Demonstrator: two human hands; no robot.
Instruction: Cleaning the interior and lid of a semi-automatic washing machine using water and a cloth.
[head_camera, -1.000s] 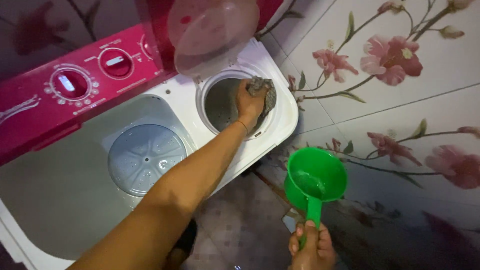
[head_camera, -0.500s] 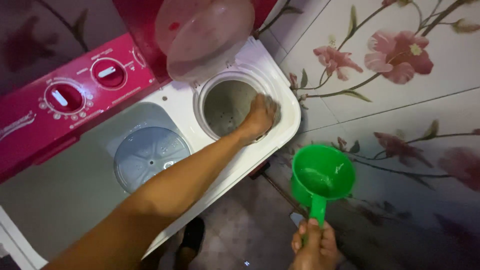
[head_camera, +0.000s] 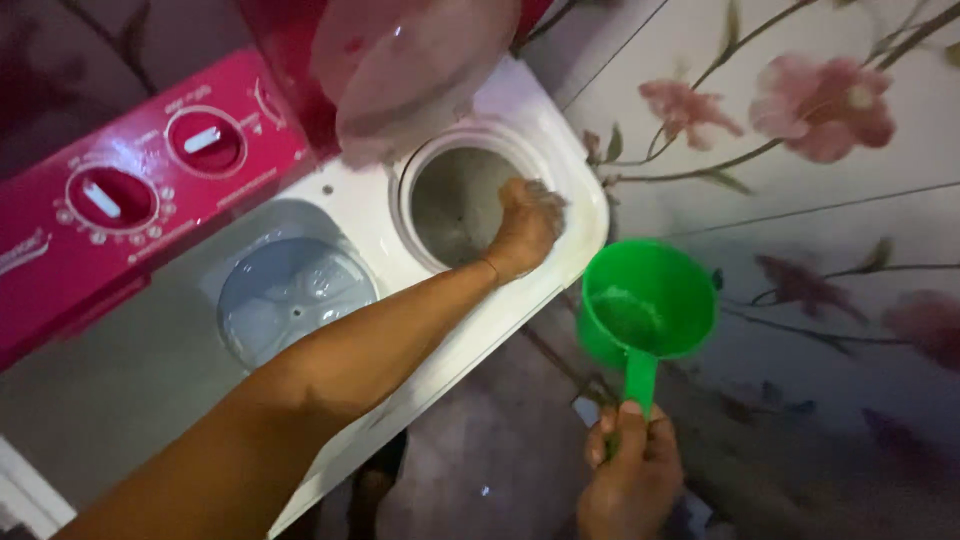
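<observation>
My left hand (head_camera: 525, 228) reaches across a twin-tub washing machine (head_camera: 350, 200) and presses on the right rim of the round spin tub (head_camera: 455, 205). Its fingers are curled over the rim, with a grey cloth mostly hidden under them. My right hand (head_camera: 630, 475) grips the handle of a green plastic mug (head_camera: 648, 305), held upright beside the machine's right edge, with a little water in it. The spin tub's clear pinkish lid (head_camera: 420, 60) stands raised behind the tub.
The wash tub with its grey-blue pulsator (head_camera: 290, 295) lies left of my arm. A pink control panel with two dials (head_camera: 150, 175) runs along the back. A flower-patterned tiled wall (head_camera: 800, 150) stands close on the right, with dark floor (head_camera: 480, 440) below.
My left hand has slid from the top right of the spin tub's rim down along its right side. The green mug has risen a little closer to the machine.
</observation>
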